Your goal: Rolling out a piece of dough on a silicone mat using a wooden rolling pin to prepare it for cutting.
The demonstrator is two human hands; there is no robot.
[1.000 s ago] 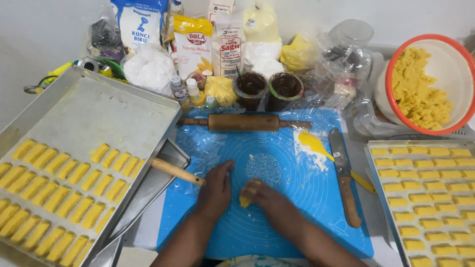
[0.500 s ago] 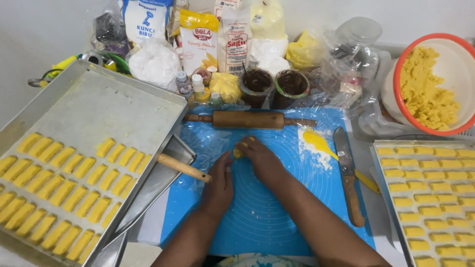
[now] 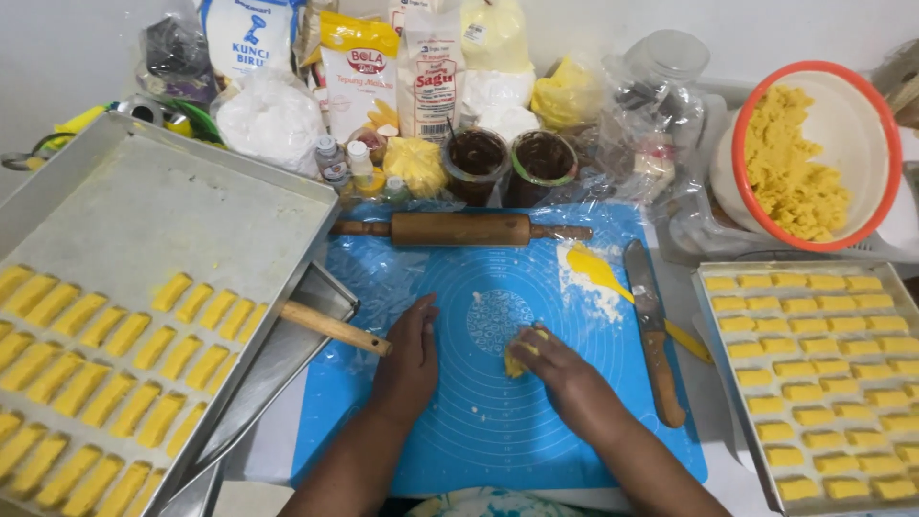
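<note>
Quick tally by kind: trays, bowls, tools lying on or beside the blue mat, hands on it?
Baking trays: 2, left tray, right tray
Bowls: 1, orange-rimmed bowl
Tools: 3, rolling pin, knife, yellow spatula
Hands: 2, left hand, right hand on dough piece
Total: 8

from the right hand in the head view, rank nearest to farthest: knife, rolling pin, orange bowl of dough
From the right hand:
1. knife, just to its right on the mat's edge
2. rolling pin, across the top of the mat
3. orange bowl of dough, far top right
</note>
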